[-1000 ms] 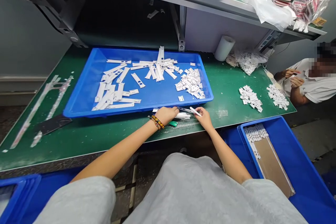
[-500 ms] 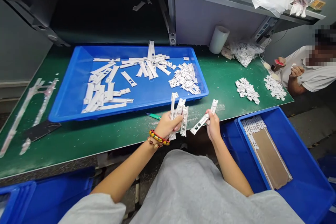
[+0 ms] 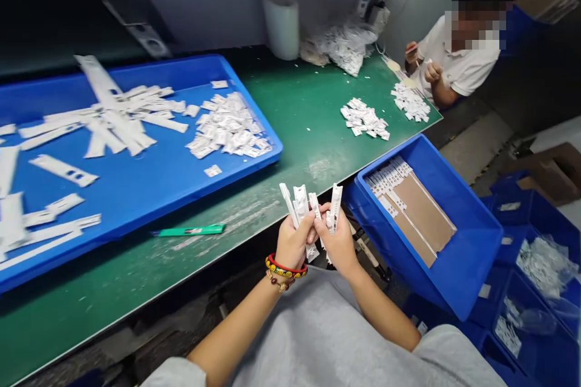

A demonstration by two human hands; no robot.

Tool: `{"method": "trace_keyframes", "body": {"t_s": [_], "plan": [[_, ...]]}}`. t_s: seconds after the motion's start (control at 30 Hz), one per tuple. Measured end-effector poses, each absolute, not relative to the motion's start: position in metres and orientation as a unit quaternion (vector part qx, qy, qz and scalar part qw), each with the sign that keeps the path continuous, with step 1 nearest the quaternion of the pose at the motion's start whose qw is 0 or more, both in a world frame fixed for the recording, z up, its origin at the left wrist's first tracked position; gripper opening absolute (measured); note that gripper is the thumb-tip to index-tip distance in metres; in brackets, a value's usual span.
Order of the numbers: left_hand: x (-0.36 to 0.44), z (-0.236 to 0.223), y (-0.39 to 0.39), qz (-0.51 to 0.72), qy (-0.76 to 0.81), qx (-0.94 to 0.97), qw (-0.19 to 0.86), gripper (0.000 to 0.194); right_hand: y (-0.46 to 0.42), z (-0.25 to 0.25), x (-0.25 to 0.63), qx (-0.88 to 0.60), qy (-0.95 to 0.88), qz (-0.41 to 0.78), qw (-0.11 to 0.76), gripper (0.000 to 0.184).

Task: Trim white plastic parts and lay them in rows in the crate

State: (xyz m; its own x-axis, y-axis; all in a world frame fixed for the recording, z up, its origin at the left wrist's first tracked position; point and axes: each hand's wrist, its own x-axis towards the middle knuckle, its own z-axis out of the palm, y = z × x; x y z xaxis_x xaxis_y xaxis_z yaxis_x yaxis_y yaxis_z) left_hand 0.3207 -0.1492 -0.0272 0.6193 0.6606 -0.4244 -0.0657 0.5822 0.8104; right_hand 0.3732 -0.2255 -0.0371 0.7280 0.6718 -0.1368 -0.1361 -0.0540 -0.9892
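My left hand [image 3: 293, 238] is closed around several long white plastic strips [image 3: 300, 202] that stick up past the fingers. Close against it, my right hand [image 3: 340, 243] grips a white strip [image 3: 336, 198] with cut-outs along it. The fingertips of both hands meet around another strip between them, and which hand bears that one I cannot tell. Both hands are in front of my body, just off the table's front edge. A green-handled cutter [image 3: 193, 230] lies on the green table [image 3: 290, 115], left of my hands.
A blue tray [image 3: 254, 103] holds long white strips and a heap of small white pieces [image 3: 229, 127]. Two small piles [image 3: 364, 118] lie further right, near a co-worker [image 3: 472, 60]. At my right, a blue bin [image 3: 467, 254] holds cardboard [image 3: 417, 211] with strips on it.
My hands have lifted the white strips off the table, then come together and turned right towards the bin. The view has swung right. The cutter is now uncovered on the table.
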Motion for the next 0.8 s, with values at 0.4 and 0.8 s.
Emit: {"method": "trace_keyframes", "body": {"t_s": [0.4, 0.8], "plan": [[0.406, -0.041, -0.266, 0.108, 0.365, 0.504, 0.775, 0.035, -0.364, -0.05, 0.451, -0.561, 0.003, 0.274, 0.781, 0.021], [0.456, -0.067, -0.338, -0.042, 0.194, 0.715, 0.67, 0.043, -0.448, -0.063, 0.502, -0.529, 0.126, 0.251, 0.801, 0.026]]}}
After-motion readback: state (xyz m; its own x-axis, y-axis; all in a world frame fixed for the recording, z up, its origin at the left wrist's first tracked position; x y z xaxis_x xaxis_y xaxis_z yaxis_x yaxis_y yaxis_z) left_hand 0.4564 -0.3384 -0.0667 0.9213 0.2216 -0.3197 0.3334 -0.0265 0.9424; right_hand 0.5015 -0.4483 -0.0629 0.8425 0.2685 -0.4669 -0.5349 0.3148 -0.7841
